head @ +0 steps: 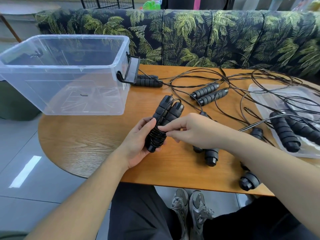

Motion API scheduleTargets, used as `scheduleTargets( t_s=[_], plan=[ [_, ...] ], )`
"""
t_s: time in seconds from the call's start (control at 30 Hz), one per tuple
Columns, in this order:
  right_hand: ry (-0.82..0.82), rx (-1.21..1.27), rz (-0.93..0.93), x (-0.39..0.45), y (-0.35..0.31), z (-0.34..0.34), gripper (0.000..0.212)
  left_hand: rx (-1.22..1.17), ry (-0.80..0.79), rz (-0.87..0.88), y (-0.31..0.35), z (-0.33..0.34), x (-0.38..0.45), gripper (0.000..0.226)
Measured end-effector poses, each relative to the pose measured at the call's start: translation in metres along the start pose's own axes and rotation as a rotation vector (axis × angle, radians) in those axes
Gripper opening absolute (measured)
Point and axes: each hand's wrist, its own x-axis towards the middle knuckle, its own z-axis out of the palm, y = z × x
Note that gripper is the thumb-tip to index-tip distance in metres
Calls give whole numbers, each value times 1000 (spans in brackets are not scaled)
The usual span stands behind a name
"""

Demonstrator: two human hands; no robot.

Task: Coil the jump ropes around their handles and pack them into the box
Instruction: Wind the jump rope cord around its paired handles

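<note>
Left hand (138,141) grips paired handles (162,118) over the bench (90,139), right hand (188,130) pinching the nearly wound cord (156,135); box (69,73) seemingly holds no ropes, several uncoiled ropes (209,93) left

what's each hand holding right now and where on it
The left hand grips the paired handles at their lower, cord-wrapped end; the right hand pinches the cord there.
</note>
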Motion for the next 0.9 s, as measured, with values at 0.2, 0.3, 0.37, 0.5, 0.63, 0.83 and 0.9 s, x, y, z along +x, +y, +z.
scheduleTargets(
  t_s=[0.2, 0.3, 0.37, 0.5, 0.63, 0.83, 0.9],
  plan=[
    [4, 63, -16, -6, 9, -3, 17, 1, -69, 49, 0, -2, -2, 34],
    [46, 50, -17, -3, 10, -4, 19, -57, -108, 62, 1, -6, -3, 37],
    [67, 21, 9, -2, 11, -7, 21, -126, -102, 58, 3, -7, -3, 43],
    [-14, -30, 45, -2, 14, -12, 22, -219, -64, 91, 4, -7, -3, 36],
    [-67, 65, 7, -3, 17, -20, 23, -379, -15, 113, 8, -14, -4, 39],
    [96, -46, 136, 8, 25, -26, 43, -386, 2, 71, 11, -13, -9, 40],
    [78, -25, 155, 12, 25, -28, 43, -375, 6, 55, 11, -14, -11, 39]
  ],
)
